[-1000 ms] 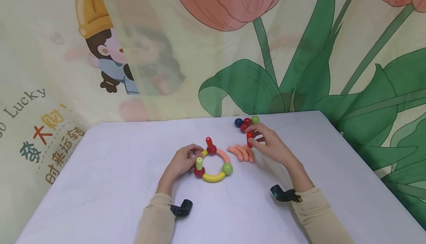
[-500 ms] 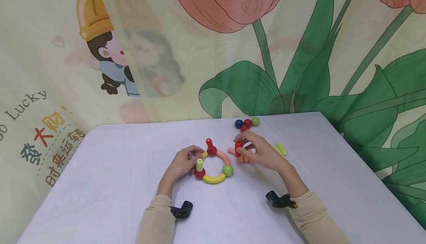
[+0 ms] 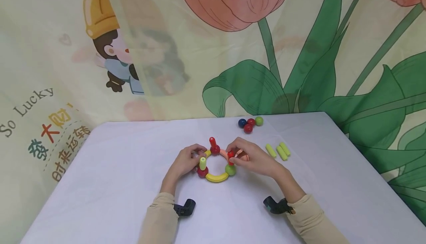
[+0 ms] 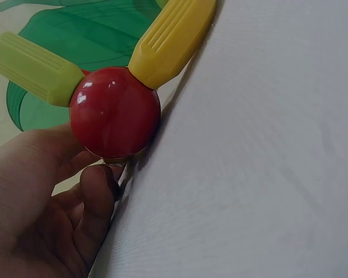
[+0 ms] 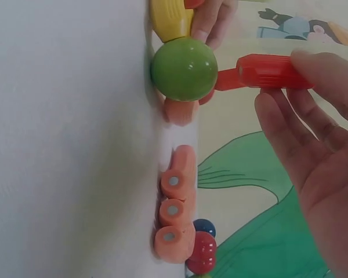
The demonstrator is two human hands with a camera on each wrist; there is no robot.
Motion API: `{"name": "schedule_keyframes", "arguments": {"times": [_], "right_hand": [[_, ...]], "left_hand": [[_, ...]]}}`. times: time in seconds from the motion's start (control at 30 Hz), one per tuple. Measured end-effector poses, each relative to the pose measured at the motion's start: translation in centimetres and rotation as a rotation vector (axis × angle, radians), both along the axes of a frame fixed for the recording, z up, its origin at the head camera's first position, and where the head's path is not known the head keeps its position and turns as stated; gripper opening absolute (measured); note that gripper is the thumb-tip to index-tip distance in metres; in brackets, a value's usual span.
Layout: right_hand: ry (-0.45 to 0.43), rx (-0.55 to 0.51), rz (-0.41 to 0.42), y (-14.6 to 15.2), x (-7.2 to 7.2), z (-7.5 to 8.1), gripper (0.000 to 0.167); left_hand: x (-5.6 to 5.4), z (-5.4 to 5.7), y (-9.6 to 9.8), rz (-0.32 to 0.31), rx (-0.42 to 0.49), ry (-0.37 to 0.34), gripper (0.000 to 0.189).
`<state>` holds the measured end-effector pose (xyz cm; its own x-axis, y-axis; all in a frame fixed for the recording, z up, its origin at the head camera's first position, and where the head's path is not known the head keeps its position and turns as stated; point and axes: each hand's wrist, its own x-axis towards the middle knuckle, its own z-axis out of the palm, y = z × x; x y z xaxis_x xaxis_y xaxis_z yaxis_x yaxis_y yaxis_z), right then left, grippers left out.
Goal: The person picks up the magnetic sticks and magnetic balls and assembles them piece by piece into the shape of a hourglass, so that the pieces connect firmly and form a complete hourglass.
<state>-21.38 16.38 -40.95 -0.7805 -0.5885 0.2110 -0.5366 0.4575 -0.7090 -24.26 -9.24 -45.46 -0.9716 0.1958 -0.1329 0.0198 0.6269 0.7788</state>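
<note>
Soft, even light covers the white cloth-draped desk point(image 3: 110, 188) in the head view, leaving only faint shadows. The left wrist view is dimmer and greyish, its bare left hand point(image 4: 35, 191) shaded, with small white glints on a glossy red ball point(image 4: 116, 113). The right wrist view looks hazy, weak highlights marking a glossy green ball point(image 5: 184, 69) beside a broad, diffuse shadow.

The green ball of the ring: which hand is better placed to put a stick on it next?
Probably the right hand: it pinches a red stick above the green ball, while the left hand holds the opposite side of the ring.
</note>
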Motion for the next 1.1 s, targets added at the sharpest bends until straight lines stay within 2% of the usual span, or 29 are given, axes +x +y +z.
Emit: {"name": "schedule_keyframes", "arguments": {"times": [0.33, 0.5, 0.63, 0.77, 0.9, 1.1], "right_hand": [[-0.018, 0.051, -0.004, -0.6, 0.2, -0.2, 0.028], [-0.065, 0.018, -0.047, 0.2, 0.0, -0.4, 0.024], [-0.051, -0.033, -0.085, 1.3, -1.1, -0.5, 0.021], [-0.026, -0.084, -0.175, 3.0, -2.6, -0.2, 0.021], [-0.016, -0.07, -0.309, 4.7, -3.6, -0.1, 0.024], [-0.015, -0.042, -0.424, 6.0, -4.6, -1.1, 0.024]], "left_hand": [[-0.1, 0.2, -0.1, -0.001, -0.005, 0.005, 0.025], [-0.1, 0.1, 0.0, -0.01, 0.011, 0.001, 0.025], [-0.1, -0.1, -0.1, 0.002, 0.01, 0.007, 0.024], [-0.2, 0.0, -0.2, 0.011, 0.012, 0.03, 0.023], [-0.2, 0.0, -0.3, 0.006, 0.021, 0.038, 0.023], [-0.1, -0.3, -0.1, -0.008, 0.034, 0.032, 0.022]]}}
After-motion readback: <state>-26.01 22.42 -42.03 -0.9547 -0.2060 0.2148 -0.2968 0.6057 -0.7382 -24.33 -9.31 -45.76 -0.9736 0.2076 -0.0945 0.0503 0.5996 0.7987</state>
